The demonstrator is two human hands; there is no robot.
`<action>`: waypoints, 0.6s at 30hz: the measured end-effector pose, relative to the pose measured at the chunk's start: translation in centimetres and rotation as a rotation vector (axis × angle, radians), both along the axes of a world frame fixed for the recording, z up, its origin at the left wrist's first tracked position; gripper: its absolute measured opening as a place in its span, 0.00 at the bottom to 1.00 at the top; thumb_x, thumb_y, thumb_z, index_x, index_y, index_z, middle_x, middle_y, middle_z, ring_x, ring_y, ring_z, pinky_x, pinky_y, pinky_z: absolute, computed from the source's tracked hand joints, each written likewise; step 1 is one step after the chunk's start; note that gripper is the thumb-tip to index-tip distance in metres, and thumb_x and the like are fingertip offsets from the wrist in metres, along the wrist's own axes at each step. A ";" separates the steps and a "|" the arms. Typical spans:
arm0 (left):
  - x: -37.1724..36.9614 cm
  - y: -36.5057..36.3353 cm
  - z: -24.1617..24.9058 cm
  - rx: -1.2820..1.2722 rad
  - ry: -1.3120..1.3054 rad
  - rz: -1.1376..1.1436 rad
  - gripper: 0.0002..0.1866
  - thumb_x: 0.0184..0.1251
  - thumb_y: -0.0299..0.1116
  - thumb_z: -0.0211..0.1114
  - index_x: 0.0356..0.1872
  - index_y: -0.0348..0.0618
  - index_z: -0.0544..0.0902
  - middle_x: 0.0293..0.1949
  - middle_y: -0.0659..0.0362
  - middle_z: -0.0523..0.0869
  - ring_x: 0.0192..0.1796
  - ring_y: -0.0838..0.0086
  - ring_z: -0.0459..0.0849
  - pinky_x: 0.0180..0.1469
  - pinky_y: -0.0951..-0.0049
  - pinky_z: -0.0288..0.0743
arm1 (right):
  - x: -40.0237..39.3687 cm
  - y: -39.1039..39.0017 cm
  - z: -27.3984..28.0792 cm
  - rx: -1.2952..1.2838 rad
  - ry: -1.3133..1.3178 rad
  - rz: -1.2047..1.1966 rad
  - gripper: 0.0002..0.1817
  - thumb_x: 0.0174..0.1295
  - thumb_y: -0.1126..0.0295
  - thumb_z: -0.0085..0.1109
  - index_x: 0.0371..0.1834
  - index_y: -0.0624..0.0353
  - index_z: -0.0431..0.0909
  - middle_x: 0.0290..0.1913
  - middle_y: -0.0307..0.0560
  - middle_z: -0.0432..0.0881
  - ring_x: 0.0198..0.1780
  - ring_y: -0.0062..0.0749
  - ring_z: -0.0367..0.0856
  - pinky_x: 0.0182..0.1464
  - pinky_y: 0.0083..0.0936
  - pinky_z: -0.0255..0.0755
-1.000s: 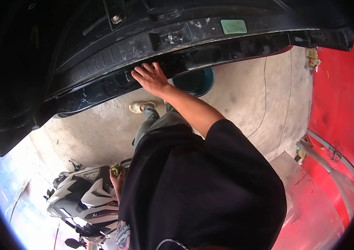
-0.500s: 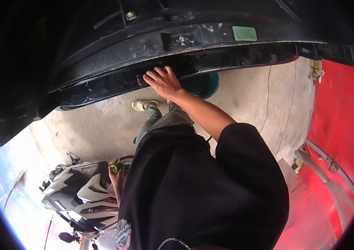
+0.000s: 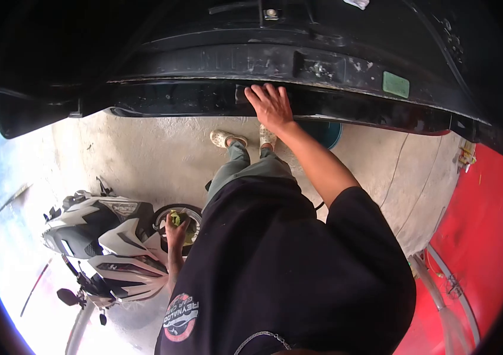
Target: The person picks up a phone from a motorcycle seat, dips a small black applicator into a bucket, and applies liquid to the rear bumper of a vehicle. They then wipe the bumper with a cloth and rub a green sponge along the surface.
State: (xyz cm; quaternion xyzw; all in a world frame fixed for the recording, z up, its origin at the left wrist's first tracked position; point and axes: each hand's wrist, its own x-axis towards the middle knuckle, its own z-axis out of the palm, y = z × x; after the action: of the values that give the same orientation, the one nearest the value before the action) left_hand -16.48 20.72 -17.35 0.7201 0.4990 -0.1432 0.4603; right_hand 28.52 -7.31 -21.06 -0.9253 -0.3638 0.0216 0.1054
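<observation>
My right hand lies on the lower black edge of a car bumper, its fingers bent over a dark flat pad pressed to the surface. The kind of pad is hard to make out. Down at my left side, away from the car, my left hand is closed around a crumpled yellow-green cloth. On the bumper's ledge, right of my right hand, rests a green rectangular block. Scuffs and pale marks show on the black surface near a recess.
A blue basin stands on the concrete floor, partly under the bumper. Behind my left hand is a white and black motorcycle. A red surface and metal pipes lie to the right. Thin lines cross the floor.
The view has turned, so the bumper now runs more level. My right hand and the dark pad appear farther right in view. My left hand still holds the cloth.
</observation>
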 end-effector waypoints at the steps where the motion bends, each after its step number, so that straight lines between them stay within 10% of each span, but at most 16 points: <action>1: -0.2 0.0 -0.4 -0.034 -0.030 0.010 0.25 0.58 0.31 0.78 0.55 0.39 0.79 0.45 0.54 0.87 0.46 0.67 0.87 0.50 0.67 0.81 | 0.3 0.6 0.4 -0.014 0.018 -0.006 0.27 0.64 0.73 0.56 0.69 0.47 0.76 0.64 0.36 0.78 0.62 0.37 0.75 0.59 0.43 0.64; 18: 2.1 -1.5 1.9 -0.028 -0.003 0.105 0.24 0.59 0.29 0.76 0.55 0.39 0.77 0.44 0.53 0.88 0.45 0.67 0.87 0.50 0.66 0.81 | 1.2 2.4 1.1 -0.054 -0.069 0.131 0.24 0.67 0.69 0.53 0.67 0.43 0.77 0.59 0.38 0.79 0.57 0.37 0.76 0.54 0.43 0.67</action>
State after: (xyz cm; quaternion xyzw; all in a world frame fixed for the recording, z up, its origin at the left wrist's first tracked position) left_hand -14.36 19.18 -15.43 0.6867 0.5333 -0.1246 0.4780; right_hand 29.67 -4.92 -19.97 -0.9022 -0.4263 0.0064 0.0661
